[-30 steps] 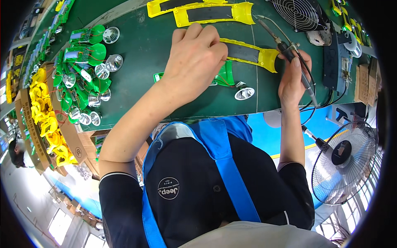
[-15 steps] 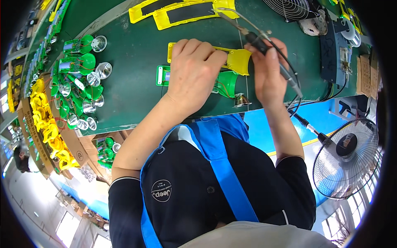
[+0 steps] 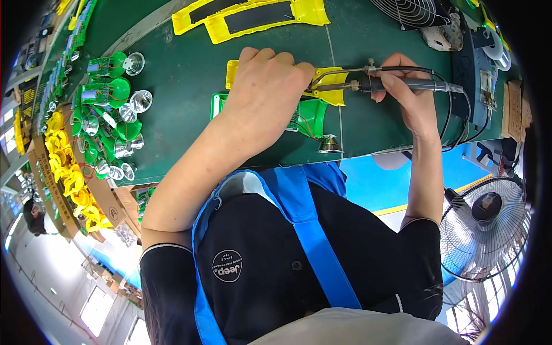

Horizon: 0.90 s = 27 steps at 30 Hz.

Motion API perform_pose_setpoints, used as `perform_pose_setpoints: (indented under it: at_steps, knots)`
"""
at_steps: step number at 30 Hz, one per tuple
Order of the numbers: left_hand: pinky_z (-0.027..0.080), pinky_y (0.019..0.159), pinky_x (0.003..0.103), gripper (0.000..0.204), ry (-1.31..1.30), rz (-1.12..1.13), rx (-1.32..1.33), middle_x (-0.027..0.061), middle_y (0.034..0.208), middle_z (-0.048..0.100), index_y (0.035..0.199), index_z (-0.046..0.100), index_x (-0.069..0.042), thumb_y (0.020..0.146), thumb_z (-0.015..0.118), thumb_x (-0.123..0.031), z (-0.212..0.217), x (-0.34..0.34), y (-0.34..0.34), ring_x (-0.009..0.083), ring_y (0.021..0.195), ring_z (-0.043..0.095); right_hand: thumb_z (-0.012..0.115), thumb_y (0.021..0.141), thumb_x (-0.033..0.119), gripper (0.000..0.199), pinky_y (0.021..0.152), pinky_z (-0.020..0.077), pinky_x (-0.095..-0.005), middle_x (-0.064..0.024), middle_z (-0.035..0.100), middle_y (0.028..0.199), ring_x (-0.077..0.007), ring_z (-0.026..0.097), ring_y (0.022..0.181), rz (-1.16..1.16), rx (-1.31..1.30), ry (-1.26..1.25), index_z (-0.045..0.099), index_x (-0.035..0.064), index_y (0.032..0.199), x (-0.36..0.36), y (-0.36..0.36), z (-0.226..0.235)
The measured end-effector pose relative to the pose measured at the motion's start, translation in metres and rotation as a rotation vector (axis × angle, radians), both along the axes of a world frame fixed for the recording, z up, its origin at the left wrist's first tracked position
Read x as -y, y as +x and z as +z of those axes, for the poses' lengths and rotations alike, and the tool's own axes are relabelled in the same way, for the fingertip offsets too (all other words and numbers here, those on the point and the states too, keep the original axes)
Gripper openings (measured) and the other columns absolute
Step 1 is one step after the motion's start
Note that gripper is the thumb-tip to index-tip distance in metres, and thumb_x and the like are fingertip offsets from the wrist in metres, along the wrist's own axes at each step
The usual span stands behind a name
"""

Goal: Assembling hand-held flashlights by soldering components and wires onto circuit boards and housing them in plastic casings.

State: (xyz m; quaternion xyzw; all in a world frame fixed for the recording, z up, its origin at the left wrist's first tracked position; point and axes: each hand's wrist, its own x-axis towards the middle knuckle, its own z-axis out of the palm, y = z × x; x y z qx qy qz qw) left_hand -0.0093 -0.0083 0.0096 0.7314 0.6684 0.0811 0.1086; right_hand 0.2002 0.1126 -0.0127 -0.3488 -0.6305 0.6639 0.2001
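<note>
My right hand grips a soldering iron with a thin metal feed tube along its top. Its tip points left over a yellow plastic casing half and ends beside the fingers of my left hand. That left hand is closed, knuckles up, across the yellow casing; what its fingertips pinch is hidden beneath it. Below lies a green casing half with thin red wires, partly covered by the same hand. A shiny reflector cup rests at its right end, near the table's front edge.
More yellow casing halves with black panels lie at the back. Green assemblies with reflectors crowd the left. At the right are a soldering station, its cables and a small black fan. A floor fan stands beyond the front edge.
The soldering iron has swung from a raised, slanted position to nearly level, its tip coming down to the yellow casing by my left hand. My right hand has shifted right.
</note>
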Motion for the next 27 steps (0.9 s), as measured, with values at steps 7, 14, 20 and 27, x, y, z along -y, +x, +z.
perform_pose_setpoints:
  at_steps: [7, 14, 20, 27]
  knots:
    - [0.038, 0.076, 0.037, 0.009, -0.005, 0.011, 0.022, 0.0083, 0.073, 0.057, 0.077, 0.060, -0.007, 0.081, 0.053, -0.011, 0.000, -0.001, 0.001, 0.0270, 0.079, 0.054, 0.057, 0.080, 0.012, 0.019, 0.060, 0.0441, -0.0235, -0.0092, 0.058, 0.065, -0.0121, 0.055, 0.058, -0.004, 0.022, 0.004, 0.054, -0.0054, 0.085, 0.000, -0.003, 0.002]
    - [0.038, 0.076, 0.037, 0.009, 0.005, 0.017, 0.012, 0.0089, 0.072, 0.057, 0.077, 0.061, -0.007, 0.081, 0.054, -0.011, 0.000, -0.002, 0.002, 0.0273, 0.078, 0.054, 0.057, 0.081, 0.011, 0.018, 0.060, 0.0446, -0.0235, -0.0096, 0.059, 0.065, -0.0128, 0.057, 0.059, -0.009, 0.026, -0.001, 0.055, -0.0058, 0.086, 0.001, -0.001, 0.001]
    - [0.038, 0.075, 0.038, 0.008, 0.007, 0.020, -0.013, 0.0093, 0.072, 0.057, 0.077, 0.061, -0.007, 0.080, 0.055, -0.011, 0.001, -0.002, 0.003, 0.0276, 0.077, 0.054, 0.055, 0.083, 0.016, 0.022, 0.062, 0.0457, -0.0253, -0.0099, 0.059, 0.066, -0.0134, 0.057, 0.060, -0.005, 0.000, 0.012, 0.055, -0.0051, 0.089, 0.002, 0.008, 0.001]
    - [0.039, 0.075, 0.038, 0.008, 0.029, 0.028, -0.018, 0.0095, 0.071, 0.056, 0.075, 0.060, -0.006, 0.079, 0.055, -0.010, 0.000, -0.001, 0.003, 0.0278, 0.076, 0.055, 0.052, 0.087, 0.020, 0.026, 0.068, 0.0457, -0.0286, -0.0120, 0.058, 0.071, -0.0174, 0.057, 0.066, -0.149, -0.190, -0.026, 0.054, -0.0046, 0.093, 0.010, 0.019, -0.009]
